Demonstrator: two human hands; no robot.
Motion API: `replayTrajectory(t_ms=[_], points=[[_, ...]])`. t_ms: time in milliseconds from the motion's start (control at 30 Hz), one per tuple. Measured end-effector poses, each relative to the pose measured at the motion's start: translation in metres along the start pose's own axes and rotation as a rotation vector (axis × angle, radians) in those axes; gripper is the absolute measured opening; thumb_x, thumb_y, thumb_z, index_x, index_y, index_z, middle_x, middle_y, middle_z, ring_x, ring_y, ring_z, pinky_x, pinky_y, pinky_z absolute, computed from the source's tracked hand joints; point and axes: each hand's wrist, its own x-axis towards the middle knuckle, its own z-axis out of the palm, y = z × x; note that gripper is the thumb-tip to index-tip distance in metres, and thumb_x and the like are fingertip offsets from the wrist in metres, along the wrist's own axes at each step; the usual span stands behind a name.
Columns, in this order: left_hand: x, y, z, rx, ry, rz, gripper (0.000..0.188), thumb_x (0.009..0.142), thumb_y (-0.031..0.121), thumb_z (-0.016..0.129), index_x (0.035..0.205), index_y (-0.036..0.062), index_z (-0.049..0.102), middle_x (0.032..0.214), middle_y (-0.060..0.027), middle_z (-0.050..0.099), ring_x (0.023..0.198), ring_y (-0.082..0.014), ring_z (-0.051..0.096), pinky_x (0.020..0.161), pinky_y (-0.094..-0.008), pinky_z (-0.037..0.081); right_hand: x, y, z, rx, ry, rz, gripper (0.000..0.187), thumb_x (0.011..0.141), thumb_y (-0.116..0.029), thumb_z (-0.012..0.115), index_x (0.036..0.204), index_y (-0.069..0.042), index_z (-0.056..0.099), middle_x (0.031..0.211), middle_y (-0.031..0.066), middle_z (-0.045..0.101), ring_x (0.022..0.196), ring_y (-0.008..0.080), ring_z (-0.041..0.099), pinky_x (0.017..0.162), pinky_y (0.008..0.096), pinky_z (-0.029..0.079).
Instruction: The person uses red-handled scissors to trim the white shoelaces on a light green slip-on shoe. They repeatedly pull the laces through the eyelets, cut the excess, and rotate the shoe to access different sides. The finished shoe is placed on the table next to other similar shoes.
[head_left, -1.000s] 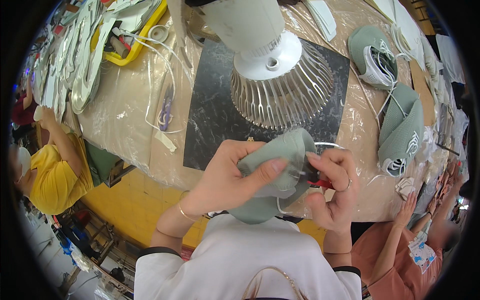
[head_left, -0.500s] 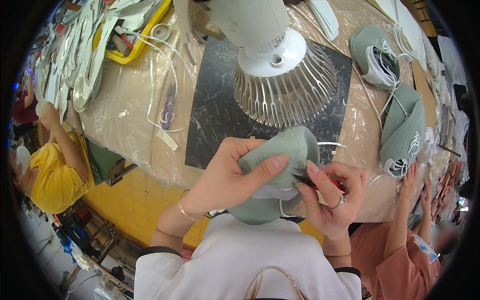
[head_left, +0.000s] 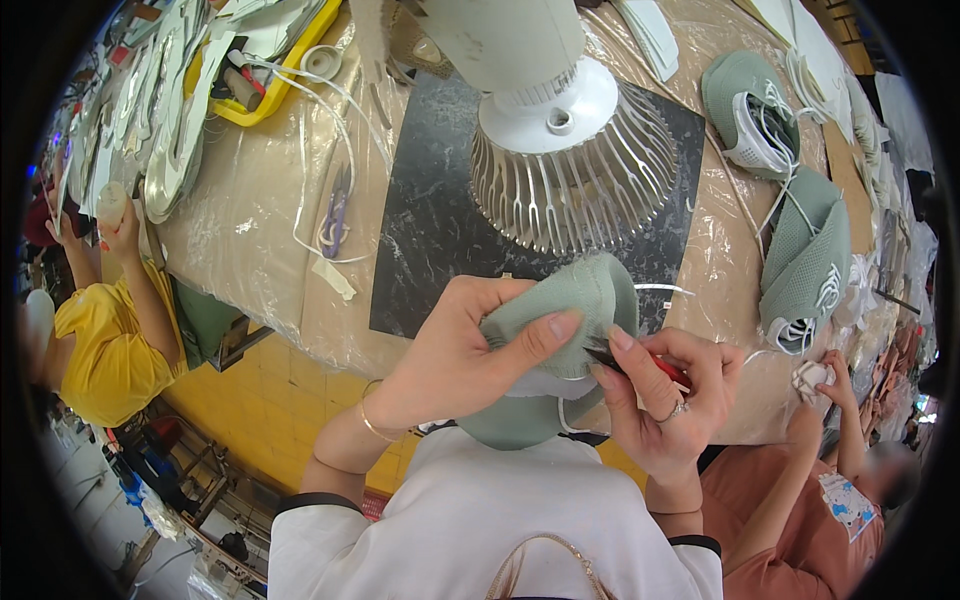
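Observation:
My left hand (head_left: pixel 455 350) grips a sage-green knit shoe upper (head_left: pixel 550 300), its thumb pressed on the fabric and its fingers behind. The upper is bent over, and more of its green cloth hangs below, in front of my shirt. In my right hand (head_left: pixel 665 395) is a small pair of red-handled snips (head_left: pixel 668 371) with dark pointed blades. Their tip meets the edge of the upper just right of my left thumb. Whether the blades are apart is too small to tell. A white lace end (head_left: pixel 664 289) sticks out to the right of the upper.
A white lamp (head_left: pixel 545 110) with a ribbed metal shade stands over a black mat (head_left: pixel 425 215) just beyond my hands. Purple-handled snips (head_left: pixel 336 222) lie left, near a yellow tray (head_left: pixel 243 118). Green shoe uppers (head_left: pixel 805 250) sit right. Co-workers work at both sides.
My hands and the upper have barely shifted. The co-worker at right now lifts a whitish piece in both hands; the one at left has moved their raised hands.

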Motion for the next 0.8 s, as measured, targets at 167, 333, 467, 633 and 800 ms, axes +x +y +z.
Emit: replayTrajectory(t_ms=[167, 333, 467, 633, 800], points=[[0.001, -0.001, -0.001, 0.018, -0.008, 0.016, 0.027, 0.093, 0.021, 0.065, 0.1, -0.0042, 0.069, 0.082, -0.0022, 0.069, 0.076, -0.0033, 0.055, 0.065, -0.0223, 0.048, 0.002, -0.001, -0.002, -0.029, -0.005, -0.006, 0.035, 0.069, -0.021, 0.08, 0.104, -0.017, 0.073, 0.086, -0.0002, 0.061, 0.069, 0.013, 0.054, 0.071, 0.0314, 0.034], [0.001, -0.001, -0.001, 0.027, -0.002, -0.009, 0.026, 0.093, 0.021, 0.065, 0.1, -0.004, 0.069, 0.082, -0.0022, 0.069, 0.076, -0.0034, 0.055, 0.065, -0.0224, 0.048, 0.003, -0.004, -0.003, -0.076, -0.031, 0.019, 0.036, 0.069, -0.021, 0.08, 0.104, -0.02, 0.074, 0.086, -0.0008, 0.061, 0.068, 0.012, 0.054, 0.072, 0.0314, 0.032], [0.003, -0.003, 0.0, 0.043, 0.019, 0.021, 0.027, 0.093, 0.021, 0.065, 0.101, -0.0042, 0.069, 0.083, -0.0029, 0.069, 0.077, -0.0039, 0.056, 0.066, -0.0228, 0.048, 0.002, -0.006, -0.003, -0.158, -0.027, -0.002, 0.037, 0.068, -0.022, 0.081, 0.104, -0.024, 0.074, 0.085, -0.0021, 0.061, 0.066, 0.0103, 0.053, 0.072, 0.0312, 0.03], [0.005, -0.004, 0.0, 0.039, 0.019, 0.005, 0.027, 0.092, 0.021, 0.066, 0.101, -0.0045, 0.069, 0.084, -0.0033, 0.07, 0.077, -0.0041, 0.056, 0.066, -0.023, 0.048, 0.001, -0.008, -0.006, -0.237, -0.058, -0.033, 0.037, 0.068, -0.021, 0.081, 0.104, -0.025, 0.074, 0.085, -0.0032, 0.06, 0.065, 0.0093, 0.051, 0.07, 0.0308, 0.029], [0.005, -0.005, -0.001, 0.002, 0.015, -0.034, 0.029, 0.092, 0.023, 0.066, 0.101, -0.0043, 0.069, 0.084, -0.0033, 0.07, 0.076, -0.0038, 0.057, 0.064, -0.022, 0.048, 0.005, 0.008, 0.012, 0.086, 0.038, -0.028, 0.036, 0.069, -0.018, 0.08, 0.104, -0.022, 0.073, 0.084, -0.0049, 0.06, 0.064, 0.0082, 0.049, 0.067, 0.0297, 0.027]])
